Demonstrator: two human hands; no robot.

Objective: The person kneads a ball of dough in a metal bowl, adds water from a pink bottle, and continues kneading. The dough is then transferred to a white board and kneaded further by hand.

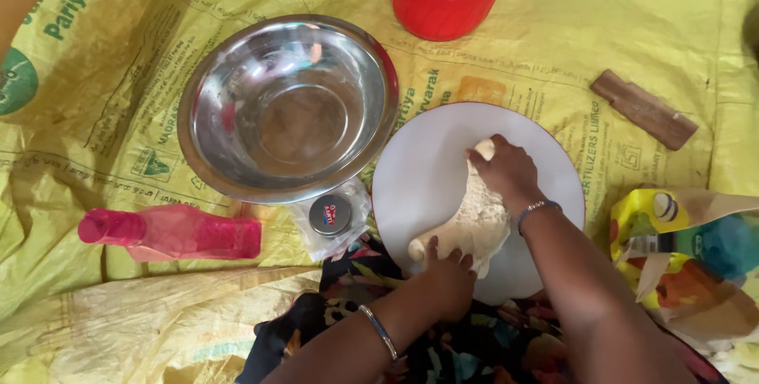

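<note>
1. Forearms with bangles reach from the lower edge; left hand (443, 273) lies fingers-spread on the near end of the dough (474, 222).
2. Right hand (506, 169) is curled, pinching the dough's far end.
3. Dough sits on a white round board (419, 170), beside a steel bowl (288, 107).
4. Step: stretching/kneading, by my read.
5. Next move needs a fold-back and firm downward press.

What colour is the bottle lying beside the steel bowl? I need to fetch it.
Pink, see-through; the bottle shows in the head view.
</note>
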